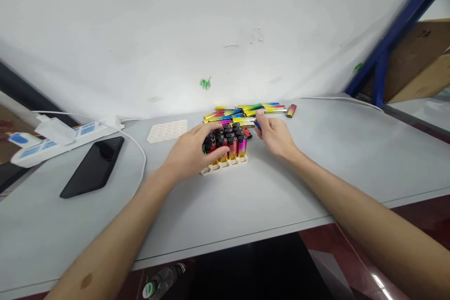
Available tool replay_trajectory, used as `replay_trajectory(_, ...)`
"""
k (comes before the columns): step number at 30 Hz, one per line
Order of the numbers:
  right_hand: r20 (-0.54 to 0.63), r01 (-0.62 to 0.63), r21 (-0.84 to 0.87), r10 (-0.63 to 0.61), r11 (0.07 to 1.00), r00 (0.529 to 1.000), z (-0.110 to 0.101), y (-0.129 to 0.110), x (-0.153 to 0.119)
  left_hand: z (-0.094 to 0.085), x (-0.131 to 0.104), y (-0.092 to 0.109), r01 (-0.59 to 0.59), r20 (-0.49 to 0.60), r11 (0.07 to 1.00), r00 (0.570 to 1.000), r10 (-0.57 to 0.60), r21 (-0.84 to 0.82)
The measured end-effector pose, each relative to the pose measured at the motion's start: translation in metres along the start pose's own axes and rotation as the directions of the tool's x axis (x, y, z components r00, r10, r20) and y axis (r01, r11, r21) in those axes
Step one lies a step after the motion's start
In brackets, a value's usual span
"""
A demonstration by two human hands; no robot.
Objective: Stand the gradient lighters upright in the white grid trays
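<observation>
Several lighters (232, 147) with black tops and shiny coloured bodies stand upright, packed in rows in a white holder (230, 164) with shaped slots. My left hand (191, 150) curves around their left side, thumb across the front and fingers over the back. To the right of the holder, my right hand (276, 133) is closed in a pinch on a blue lighter (258, 124), mostly hidden by the fingers. Behind both hands lies a loose pile of metallic multicoloured lighters (246, 110), and a single red one (291, 110) rests at the pile's right end.
A white slotted panel (168, 131) lies left of the holder. Further left are a black phone (93, 166), a white cable (143, 164) and a power strip (84, 131) with plugged-in chargers. The wall (176, 33) closes off the back of the grey table (246, 211).
</observation>
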State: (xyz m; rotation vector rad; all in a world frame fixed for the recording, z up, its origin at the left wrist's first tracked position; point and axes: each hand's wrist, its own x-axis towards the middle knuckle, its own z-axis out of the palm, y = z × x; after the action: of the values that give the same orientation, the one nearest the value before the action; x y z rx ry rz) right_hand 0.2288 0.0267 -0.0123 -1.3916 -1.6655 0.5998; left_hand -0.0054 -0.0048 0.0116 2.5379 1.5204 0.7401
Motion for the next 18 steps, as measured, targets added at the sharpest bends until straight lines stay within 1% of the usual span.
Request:
replay_trajectory(7,0.010,-0.029,-0.017,0.029,0.999,1.000,-0.0016,-0.0037,0.0009,-0.0013,-0.0006,0.0010,0.006,0.010,1.000,1.000,-0.006,-0.002)
replay_trajectory(13,0.028,0.001,-0.006,-0.001,1.000,1.000,-0.0025,-0.0038,0.0016,-0.0014,-0.0003,0.0024,0.006,0.012,1.000,1.000,-0.006,-0.008)
replay_trajectory(18,0.013,-0.010,0.004,0.010,1.000,1.000,-0.0021,-0.0021,0.0018,-0.0070,-0.0002,0.0023,-0.019,0.043,0.998,0.999,0.022,-0.060)
